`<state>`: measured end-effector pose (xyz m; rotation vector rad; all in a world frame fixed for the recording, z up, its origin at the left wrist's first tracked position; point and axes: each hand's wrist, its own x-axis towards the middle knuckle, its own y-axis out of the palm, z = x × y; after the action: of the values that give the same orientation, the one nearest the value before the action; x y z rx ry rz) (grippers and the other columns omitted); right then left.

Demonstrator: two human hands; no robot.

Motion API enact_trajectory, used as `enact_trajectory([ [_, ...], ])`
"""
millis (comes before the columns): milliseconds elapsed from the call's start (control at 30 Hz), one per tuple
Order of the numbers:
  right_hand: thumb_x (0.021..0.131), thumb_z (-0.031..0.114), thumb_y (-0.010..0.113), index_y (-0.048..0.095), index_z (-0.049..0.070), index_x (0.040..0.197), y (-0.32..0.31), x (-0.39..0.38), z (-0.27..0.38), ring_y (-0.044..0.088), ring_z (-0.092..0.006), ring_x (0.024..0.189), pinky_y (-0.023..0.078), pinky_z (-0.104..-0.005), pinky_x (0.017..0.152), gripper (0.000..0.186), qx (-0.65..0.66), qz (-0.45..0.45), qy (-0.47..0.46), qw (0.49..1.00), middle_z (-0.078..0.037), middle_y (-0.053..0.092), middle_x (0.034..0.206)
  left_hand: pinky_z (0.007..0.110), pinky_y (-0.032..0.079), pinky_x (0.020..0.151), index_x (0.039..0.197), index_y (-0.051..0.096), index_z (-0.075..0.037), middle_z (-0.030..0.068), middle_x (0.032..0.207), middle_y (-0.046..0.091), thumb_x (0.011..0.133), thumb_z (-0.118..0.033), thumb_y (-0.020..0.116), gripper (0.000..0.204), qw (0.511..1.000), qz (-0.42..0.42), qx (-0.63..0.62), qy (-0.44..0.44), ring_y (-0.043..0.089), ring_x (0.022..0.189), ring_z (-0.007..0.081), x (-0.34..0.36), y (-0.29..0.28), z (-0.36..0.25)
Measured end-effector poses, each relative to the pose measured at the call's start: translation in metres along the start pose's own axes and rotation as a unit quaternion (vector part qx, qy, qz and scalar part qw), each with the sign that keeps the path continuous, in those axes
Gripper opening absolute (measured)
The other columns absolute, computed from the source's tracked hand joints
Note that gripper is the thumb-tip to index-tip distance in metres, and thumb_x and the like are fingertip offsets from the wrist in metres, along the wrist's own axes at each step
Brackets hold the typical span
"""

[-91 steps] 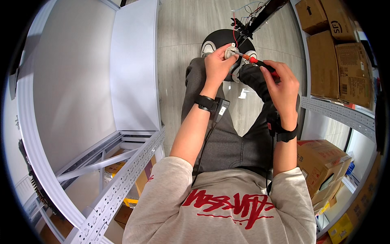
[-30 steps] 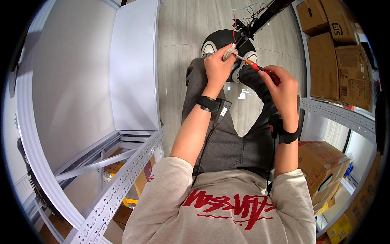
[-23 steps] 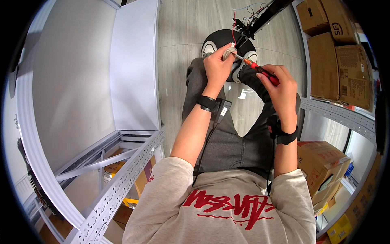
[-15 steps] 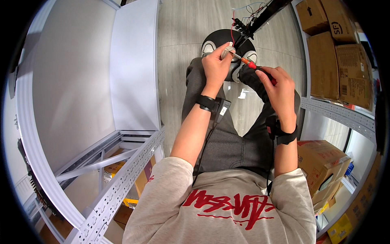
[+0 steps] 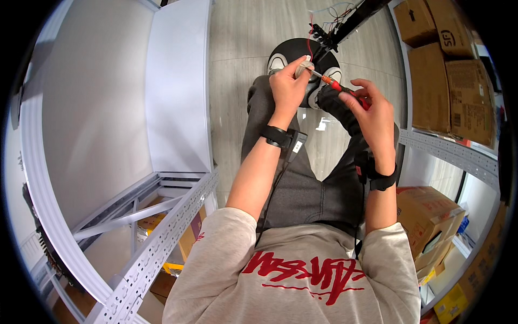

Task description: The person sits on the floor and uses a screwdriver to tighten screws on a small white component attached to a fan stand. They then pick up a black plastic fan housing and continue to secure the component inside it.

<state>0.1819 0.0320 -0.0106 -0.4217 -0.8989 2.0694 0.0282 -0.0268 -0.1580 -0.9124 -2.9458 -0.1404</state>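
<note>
Between the thumb and fingers of my left hand (image 5: 288, 85) is a small round greyish-white part (image 5: 303, 68); its exact kind I cannot make out. A red wire (image 5: 309, 45) runs up from beside it. My right hand (image 5: 372, 110) grips the red-and-black handle of a screwdriver (image 5: 333, 83), some fingers lifted away from it. The screwdriver slants up and left, its tip at the round part. Under both hands is a black round base (image 5: 294, 49) on the floor, between my shoes.
A black pole (image 5: 359, 21) with loose thin wires (image 5: 337, 20) rises at the upper right. To the left stands a white metal shelf unit (image 5: 181, 86). Cardboard boxes (image 5: 429, 81) fill the shelves on the right. Black straps with small devices and cables (image 5: 294, 146) sit on my wrists.
My right hand has turned slightly and its fingers have opened out on the screwdriver handle. The left hand and round part have barely moved.
</note>
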Motion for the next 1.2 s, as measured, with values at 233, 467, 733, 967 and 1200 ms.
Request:
enact_trajectory([
  [233, 0.082, 0.012, 0.076, 0.068, 0.003, 0.102, -0.009, 0.007, -0.006, 0.066, -0.0244, 0.076, 0.051, -0.0333, 0.067, 0.024, -0.071, 0.016, -0.028, 0.997, -0.012, 0.064, 0.084, 0.023, 0.045, 0.054, 0.108, 0.073, -0.002, 0.0052, 0.064, 0.066, 0.082, -0.009, 0.072, 0.027, 0.999, 0.006, 0.046, -0.008, 0.053, 0.058, 0.0022, -0.001, -0.002, -0.005],
  [467, 0.084, 0.018, 0.075, 0.070, 0.003, 0.102, -0.003, 0.006, -0.007, 0.062, -0.0235, 0.070, 0.049, -0.0337, 0.063, 0.024, 0.018, -0.022, -0.061, 0.998, -0.013, 0.062, 0.079, 0.023, 0.046, 0.056, 0.108, 0.073, -0.001, 0.0053, 0.065, 0.066, 0.082, -0.010, 0.073, 0.027, 0.999, -0.007, 0.028, 0.020, 0.054, 0.059, 0.0022, 0.000, 0.002, -0.003],
  [733, 0.082, 0.015, 0.077, 0.069, 0.004, 0.101, -0.003, 0.006, -0.001, 0.062, -0.0241, 0.072, 0.049, -0.0339, 0.066, 0.023, -0.011, 0.007, 0.029, 0.999, -0.012, 0.062, 0.084, 0.024, 0.048, 0.058, 0.108, 0.073, -0.002, 0.0095, 0.071, 0.071, 0.082, -0.011, 0.073, 0.027, 0.999, 0.007, 0.040, -0.006, 0.060, 0.063, 0.0036, -0.001, -0.002, -0.001],
  [967, 0.081, 0.017, 0.078, 0.066, 0.002, 0.101, -0.003, 0.006, -0.010, 0.063, -0.0251, 0.073, 0.049, -0.0343, 0.066, 0.027, -0.043, -0.005, -0.048, 0.998, -0.012, 0.063, 0.083, 0.024, 0.048, 0.058, 0.108, 0.073, -0.002, 0.0100, 0.071, 0.071, 0.082, -0.011, 0.073, 0.027, 0.999, 0.000, 0.032, -0.004, 0.059, 0.062, 0.0030, -0.001, -0.001, -0.002],
  [1200, 0.085, 0.019, 0.075, 0.068, 0.000, 0.094, 0.001, 0.004, -0.002, 0.063, -0.0269, 0.072, 0.049, -0.0340, 0.066, 0.021, -0.002, -0.033, -0.052, 0.998, -0.014, 0.066, 0.084, 0.024, 0.047, 0.057, 0.108, 0.073, -0.002, 0.0096, 0.069, 0.070, 0.082, -0.011, 0.073, 0.028, 1.000, 0.002, 0.030, 0.002, 0.058, 0.061, 0.0031, 0.000, -0.001, 0.001],
])
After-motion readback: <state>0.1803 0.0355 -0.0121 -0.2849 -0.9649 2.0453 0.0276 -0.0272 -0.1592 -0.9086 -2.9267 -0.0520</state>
